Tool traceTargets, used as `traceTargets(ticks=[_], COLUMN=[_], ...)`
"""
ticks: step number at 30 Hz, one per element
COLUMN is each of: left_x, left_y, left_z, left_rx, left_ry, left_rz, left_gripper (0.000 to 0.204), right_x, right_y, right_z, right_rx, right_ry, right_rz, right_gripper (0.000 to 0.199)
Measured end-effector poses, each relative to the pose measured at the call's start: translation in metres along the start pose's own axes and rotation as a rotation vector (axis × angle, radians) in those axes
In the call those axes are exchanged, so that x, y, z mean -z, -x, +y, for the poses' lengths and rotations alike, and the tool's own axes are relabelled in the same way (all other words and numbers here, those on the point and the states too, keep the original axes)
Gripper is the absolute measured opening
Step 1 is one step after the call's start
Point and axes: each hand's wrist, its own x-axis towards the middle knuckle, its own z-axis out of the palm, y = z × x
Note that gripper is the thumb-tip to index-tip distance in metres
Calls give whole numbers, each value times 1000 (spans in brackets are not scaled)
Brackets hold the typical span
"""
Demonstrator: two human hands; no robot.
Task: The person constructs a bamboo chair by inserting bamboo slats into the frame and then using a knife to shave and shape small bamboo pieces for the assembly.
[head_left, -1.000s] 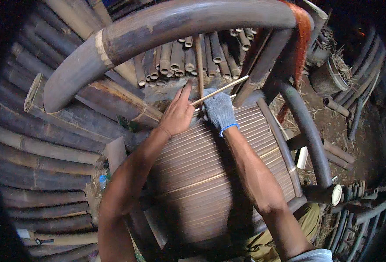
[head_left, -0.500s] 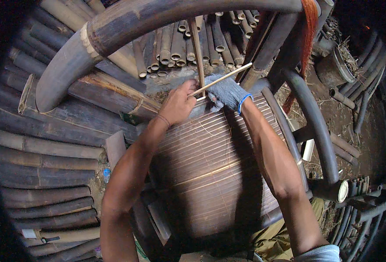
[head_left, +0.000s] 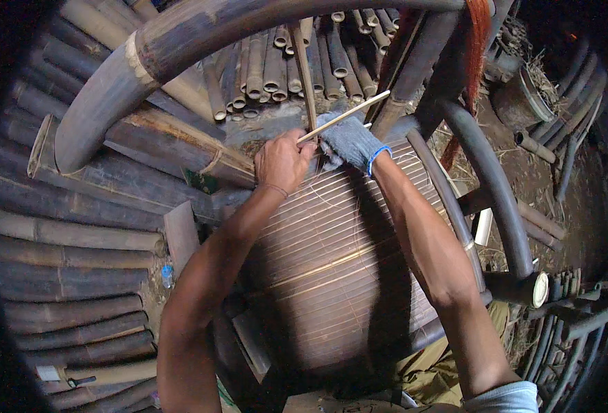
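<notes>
A chair seat of thin bamboo slats [head_left: 331, 261] lies below me, framed by dark curved bamboo poles [head_left: 496, 186]. My left hand [head_left: 281, 160], bare, rests closed at the seat's far edge, pinching a thin pale bamboo strip [head_left: 345, 115] that slants up to the right. My right hand [head_left: 348, 141], in a grey knit glove with a blue cuff, grips the same strip right beside it. An upright stick [head_left: 304, 69] stands just behind both hands. Fine strands trail across the slats near my left wrist.
A thick bent bamboo arch [head_left: 180, 41] crosses overhead. Stacked dark bamboo poles [head_left: 63, 261] fill the left. Cut bamboo tubes [head_left: 269, 69] lie bundled behind. An orange cord [head_left: 479, 41] hangs at upper right. More poles and a round bucket [head_left: 520, 100] sit on dirt to the right.
Both hands have stayed together on the strip at the seat's far edge; my view shifted so they sit lower and more central. The left hand has curled tighter.
</notes>
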Motion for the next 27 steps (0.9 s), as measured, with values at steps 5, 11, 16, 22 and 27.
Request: traceTargets(ticks=[5, 11, 16, 22, 27], left_x=[1, 2, -6, 0, 8], left_y=[-2, -9, -5, -5, -8], left_z=[13, -4, -6, 8, 6], left_rx=[114, 129, -21, 95, 120], left_ry=[-54, -13, -27, -161, -72], left_rz=[22, -46, 255, 29, -83], left_gripper=[28, 35, 27, 24, 19], right_x=[-8, -15, -12, -16, 2], right_y=[-8, -15, -13, -14, 28], right_z=[19, 34, 27, 37, -6], right_rx=[221, 315, 237, 337, -300], right_ry=[147, 173, 106, 185, -430], right_rz=[109, 105, 62, 185, 209], right_gripper=[22, 20, 22, 22, 36])
